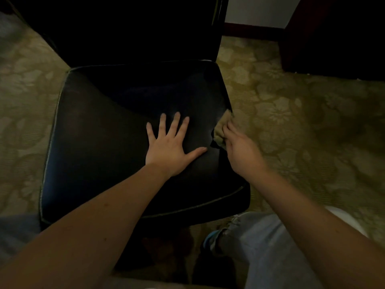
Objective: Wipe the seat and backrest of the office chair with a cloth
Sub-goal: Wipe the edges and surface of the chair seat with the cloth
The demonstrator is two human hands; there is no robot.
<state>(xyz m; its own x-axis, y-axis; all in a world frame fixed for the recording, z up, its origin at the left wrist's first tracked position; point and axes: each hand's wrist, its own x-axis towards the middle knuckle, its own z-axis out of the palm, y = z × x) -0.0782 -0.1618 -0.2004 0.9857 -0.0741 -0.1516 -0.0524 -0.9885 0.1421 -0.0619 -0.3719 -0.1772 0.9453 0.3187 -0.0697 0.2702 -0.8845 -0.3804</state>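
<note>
While left hand presses seat, cloth under right hand, seat's right edge.

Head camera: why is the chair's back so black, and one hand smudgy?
Head view: dim light leaves the black chair backrest in near-total shadow; the black glossy seat shows only faint sheen; the right hand holding the olive-tan cloth is blurred, the flat left hand sharper.
</note>
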